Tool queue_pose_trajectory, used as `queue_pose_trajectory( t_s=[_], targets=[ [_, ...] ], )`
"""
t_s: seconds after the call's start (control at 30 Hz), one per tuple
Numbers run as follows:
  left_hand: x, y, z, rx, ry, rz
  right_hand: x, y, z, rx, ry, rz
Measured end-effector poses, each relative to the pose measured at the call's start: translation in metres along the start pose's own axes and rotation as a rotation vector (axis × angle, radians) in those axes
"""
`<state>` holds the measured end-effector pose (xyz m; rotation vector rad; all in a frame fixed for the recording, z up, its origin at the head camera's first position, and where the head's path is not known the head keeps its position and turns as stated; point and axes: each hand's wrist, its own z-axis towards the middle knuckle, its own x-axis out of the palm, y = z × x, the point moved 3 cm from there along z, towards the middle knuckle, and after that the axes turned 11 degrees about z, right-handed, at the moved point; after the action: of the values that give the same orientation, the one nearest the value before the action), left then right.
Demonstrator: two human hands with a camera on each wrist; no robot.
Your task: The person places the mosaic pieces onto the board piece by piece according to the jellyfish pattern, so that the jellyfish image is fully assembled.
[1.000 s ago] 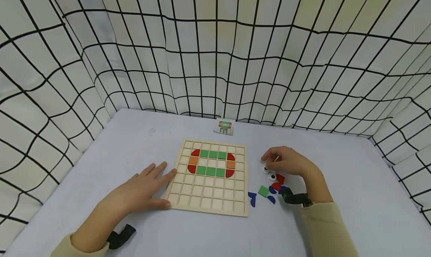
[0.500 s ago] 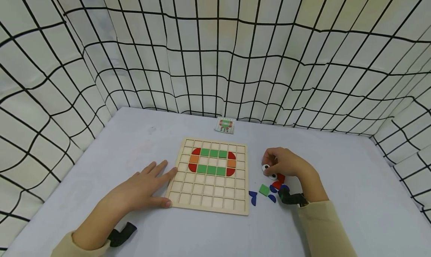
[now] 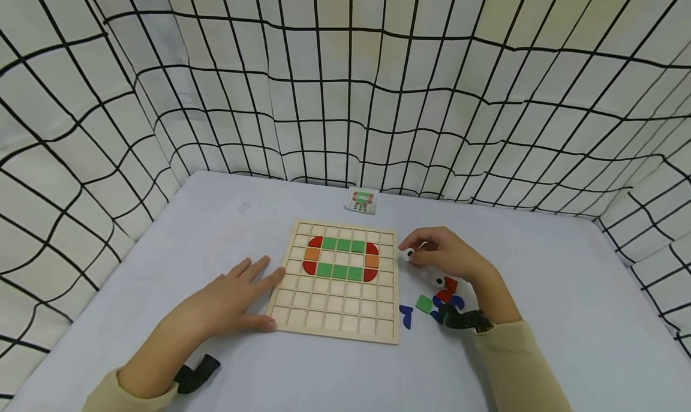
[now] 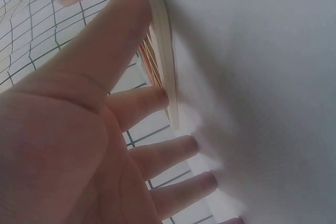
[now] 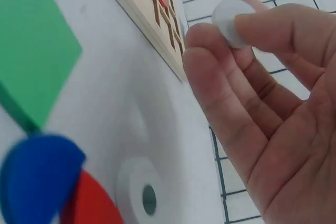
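Note:
In the head view my right hand [image 3: 445,253] pinches a round white eye disc [image 3: 408,254] with a black centre, just off the board's right edge. The right wrist view shows the disc's plain white side [image 5: 229,22] between thumb and fingertips. My left hand [image 3: 229,304] lies with fingers spread, thumb and index fingertip at the left edge of the wooden grid board [image 3: 335,304]. On the board, red corner pieces [image 3: 309,268], orange squares [image 3: 312,254] and green squares [image 3: 339,271] form a ring. A second eye disc [image 3: 438,282] lies below my right hand.
Beside the board's right side lie a green square [image 3: 424,304], a red square [image 3: 450,285], a rounded red piece [image 3: 444,295] and several blue half-rounds [image 3: 406,310]. A small pattern card [image 3: 361,201] lies behind the board. Black netting [image 3: 349,100] surrounds the table.
My right hand has picked up one eye disc from beside the other and carried it left and away from me, toward the board. The left hand stays in place.

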<state>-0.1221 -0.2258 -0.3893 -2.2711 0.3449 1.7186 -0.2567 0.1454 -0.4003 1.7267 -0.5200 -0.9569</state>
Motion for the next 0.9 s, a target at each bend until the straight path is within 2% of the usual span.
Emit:
queue_pose_trajectory(
  t_s=[0.27,0.9],
  targets=[
    [-0.001,0.0,0.0,-0.004,-0.004,-0.004,0.01,0.005,0.007,-0.039,-0.003,0.048],
    [-0.002,-0.002,-0.001,-0.016,0.005,0.006,0.027,0.013,0.009,-0.029,-0.043,0.18]
  ],
)
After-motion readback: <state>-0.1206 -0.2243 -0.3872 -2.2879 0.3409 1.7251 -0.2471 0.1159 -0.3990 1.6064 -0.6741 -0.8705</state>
